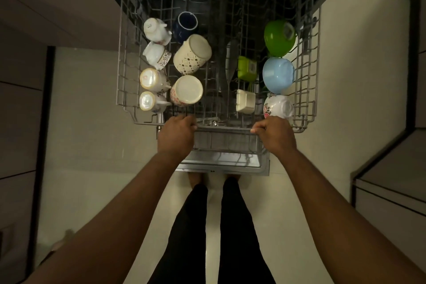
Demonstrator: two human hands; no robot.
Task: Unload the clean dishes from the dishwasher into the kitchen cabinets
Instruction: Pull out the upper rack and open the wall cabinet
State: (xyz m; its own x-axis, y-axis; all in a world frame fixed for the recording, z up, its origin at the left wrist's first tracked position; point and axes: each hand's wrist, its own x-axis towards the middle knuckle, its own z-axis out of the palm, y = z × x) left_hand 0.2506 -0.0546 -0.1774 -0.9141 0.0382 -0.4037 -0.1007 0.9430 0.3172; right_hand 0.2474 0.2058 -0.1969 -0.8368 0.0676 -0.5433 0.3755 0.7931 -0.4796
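Both hands curl over the front rail of the upper dishwasher rack (217,130), knuckles up; the left hand (176,137) grips it near the rack's left corner, the right hand (274,135) near the right corner, fingers of each wrapped round the wire.

Just beyond the left hand stand four small white cups in a column, all upturned, the nearest a gold-rimmed cup (147,102); beside them, closer to the middle, a floral mug (186,91) lies tipped, with a cream patterned mug (192,53) past it and a dark blue mug (185,26) farthest.

Just beyond the right hand, almost touching its knuckles, sits an inverted white floral bowl (277,107); past it a pale blue bowl (279,75), then a green bowl (280,38), the three overlapping in a row.

Between the hands, farther in, stand a small cream container (245,101) and a lime green container (247,68); below the rack, near the wrists, the open dishwasher door (221,163) shows.
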